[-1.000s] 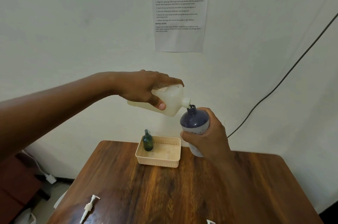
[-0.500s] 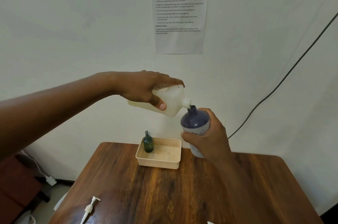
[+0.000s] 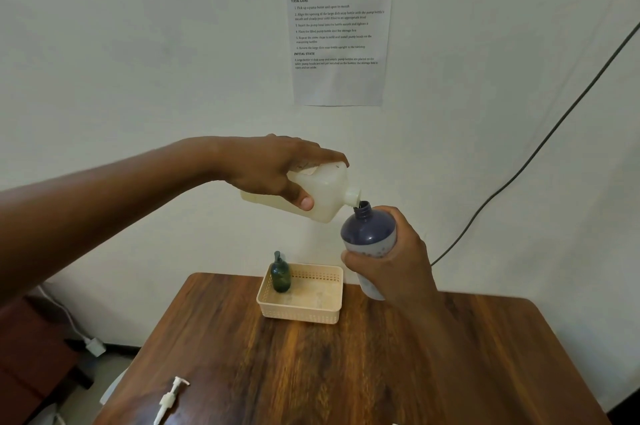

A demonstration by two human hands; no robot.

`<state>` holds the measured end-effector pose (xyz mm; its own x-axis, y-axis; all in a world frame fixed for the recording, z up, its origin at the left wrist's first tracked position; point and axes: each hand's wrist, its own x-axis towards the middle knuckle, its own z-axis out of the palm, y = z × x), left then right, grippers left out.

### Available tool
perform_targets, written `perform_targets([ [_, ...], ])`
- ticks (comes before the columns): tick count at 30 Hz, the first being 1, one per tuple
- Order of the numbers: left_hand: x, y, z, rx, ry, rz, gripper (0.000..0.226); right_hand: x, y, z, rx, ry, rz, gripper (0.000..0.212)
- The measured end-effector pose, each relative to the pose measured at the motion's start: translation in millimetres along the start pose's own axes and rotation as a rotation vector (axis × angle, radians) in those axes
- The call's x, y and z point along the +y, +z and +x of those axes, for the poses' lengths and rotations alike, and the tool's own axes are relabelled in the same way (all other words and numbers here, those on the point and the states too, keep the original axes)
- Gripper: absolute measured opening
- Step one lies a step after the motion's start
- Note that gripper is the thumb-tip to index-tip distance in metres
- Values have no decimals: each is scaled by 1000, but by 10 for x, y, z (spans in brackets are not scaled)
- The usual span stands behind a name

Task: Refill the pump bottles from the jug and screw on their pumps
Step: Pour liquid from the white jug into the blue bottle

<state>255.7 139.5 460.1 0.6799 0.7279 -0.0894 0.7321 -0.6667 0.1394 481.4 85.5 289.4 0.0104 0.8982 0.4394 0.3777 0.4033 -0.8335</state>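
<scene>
Two bare forearms, no sleeves; left hand (image 3: 273, 168), right hand (image 3: 398, 261) ungloved.

Basket (image 3: 300, 313) and green bottle (image 3: 280, 274) mid-table (image 3: 381, 372).

Soft, dim indoor light leaves the wall (image 3: 138, 43) greyish. A mild sheen lies along the table's (image 3: 277, 372) near left part. Faint shadows fall behind the arms. Wide-angle bending curves the edges; the picture is slightly soft.

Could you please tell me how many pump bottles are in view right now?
2: a purple bottle held in the right hand, and a green bottle standing in the basket. Others may be out of frame.
</scene>
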Motion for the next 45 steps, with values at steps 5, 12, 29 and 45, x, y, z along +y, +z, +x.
perform_targets([
  [5,6,-10,-6,6,5,7,83,-76,-9,-15,0,17,41,84],
  [12,42,-40,-31,0,10,14,83,-67,0,-20,32,35,26,91],
  [29,48,-102,-48,-28,15,44,86,-55,26,-21,31,-19,-4,72],
  [45,-5,-156,-52,-25,-5,72,84,-156,24,-27,60,-28,-38,71],
])
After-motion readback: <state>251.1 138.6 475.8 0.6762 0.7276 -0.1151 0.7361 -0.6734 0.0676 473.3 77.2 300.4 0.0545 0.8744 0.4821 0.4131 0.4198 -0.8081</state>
